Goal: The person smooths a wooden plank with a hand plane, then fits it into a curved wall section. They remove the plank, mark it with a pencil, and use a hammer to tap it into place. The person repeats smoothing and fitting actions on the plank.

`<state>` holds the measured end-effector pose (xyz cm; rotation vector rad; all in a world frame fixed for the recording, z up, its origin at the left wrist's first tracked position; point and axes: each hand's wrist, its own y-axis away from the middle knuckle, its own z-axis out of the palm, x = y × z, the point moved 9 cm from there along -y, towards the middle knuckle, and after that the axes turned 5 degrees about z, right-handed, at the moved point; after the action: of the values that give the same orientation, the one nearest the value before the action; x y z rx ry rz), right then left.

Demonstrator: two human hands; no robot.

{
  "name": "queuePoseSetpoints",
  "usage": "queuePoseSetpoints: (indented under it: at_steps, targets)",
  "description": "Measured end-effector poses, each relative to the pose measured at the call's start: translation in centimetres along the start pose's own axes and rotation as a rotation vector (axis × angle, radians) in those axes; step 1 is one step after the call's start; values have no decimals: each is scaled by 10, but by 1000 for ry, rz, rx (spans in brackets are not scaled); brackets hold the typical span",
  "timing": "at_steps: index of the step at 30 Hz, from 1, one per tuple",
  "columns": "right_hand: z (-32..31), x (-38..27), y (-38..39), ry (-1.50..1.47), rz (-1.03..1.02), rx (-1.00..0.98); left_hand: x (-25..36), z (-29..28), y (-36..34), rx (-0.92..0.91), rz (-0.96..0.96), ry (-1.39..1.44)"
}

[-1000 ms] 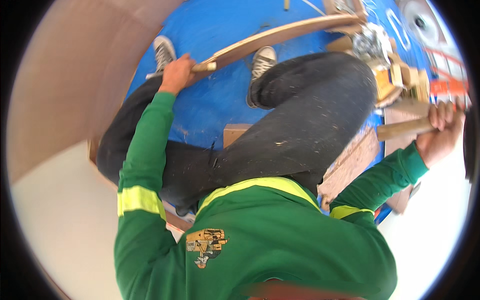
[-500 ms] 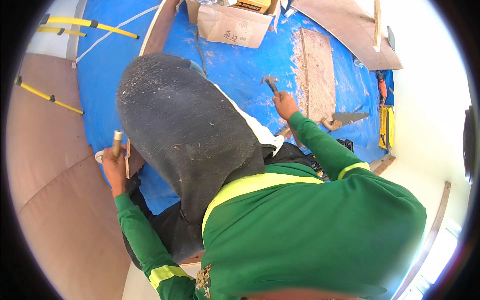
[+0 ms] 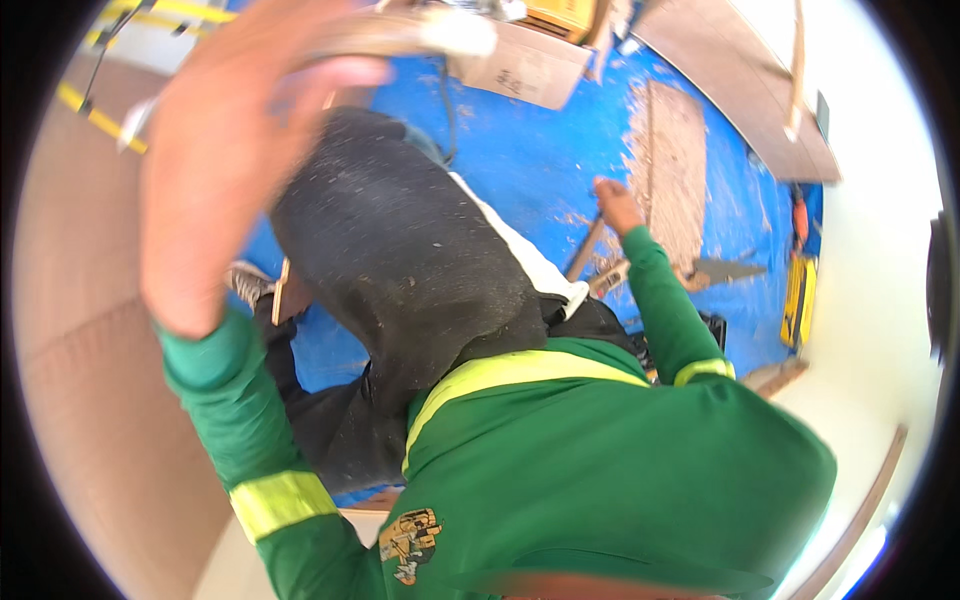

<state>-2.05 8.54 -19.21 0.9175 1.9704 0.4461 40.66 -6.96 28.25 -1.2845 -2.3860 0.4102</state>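
My left hand (image 3: 225,165) is raised close to the camera at the upper left, badly blurred. Its fingers are wrapped round a chisel by the handle (image 3: 400,35), whose pale end points right; the blade cannot be made out. Beyond my bent, dark-trousered knee, my right hand (image 3: 620,208) is closed. A brown hammer handle (image 3: 585,250) slants down from it toward my thigh, and the hammer head does not show. A handsaw (image 3: 725,272) lies on the blue sheet (image 3: 535,130) to the right of this hand.
A shavings-strewn board (image 3: 677,150) lies ahead of my right hand. An opened cardboard box (image 3: 525,68) stands at the back. Curved panels stand at left (image 3: 80,240) and far right (image 3: 745,85). A yellow box (image 3: 798,300) sits by the wall; yellow poles (image 3: 100,118) are far left.
My left hand has risen from beside my knee toward the camera with the chisel. My right hand has turned, and the hammer head is out of sight. The view has shifted slightly.
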Motion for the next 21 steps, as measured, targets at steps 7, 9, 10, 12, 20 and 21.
queuePoseSetpoints:
  at_steps: [7,9,10,12,20,21]
  targets:
    - [-58,-255,187,-324,-716,-670,122,120,-34,368,474,382]
    - [-57,-259,196,-8,-748,-453,138,146,-46,298,428,283]
    - [-59,-253,188,-44,-719,-336,142,166,-54,123,375,189]
    - [-51,-221,160,-368,-529,-341,139,140,-43,314,327,24]
    - [-4,34,-14,-353,21,2,-94,43,225,531,-684,-72]
    - [-3,67,-31,-302,57,78,-121,56,279,338,-895,-196]
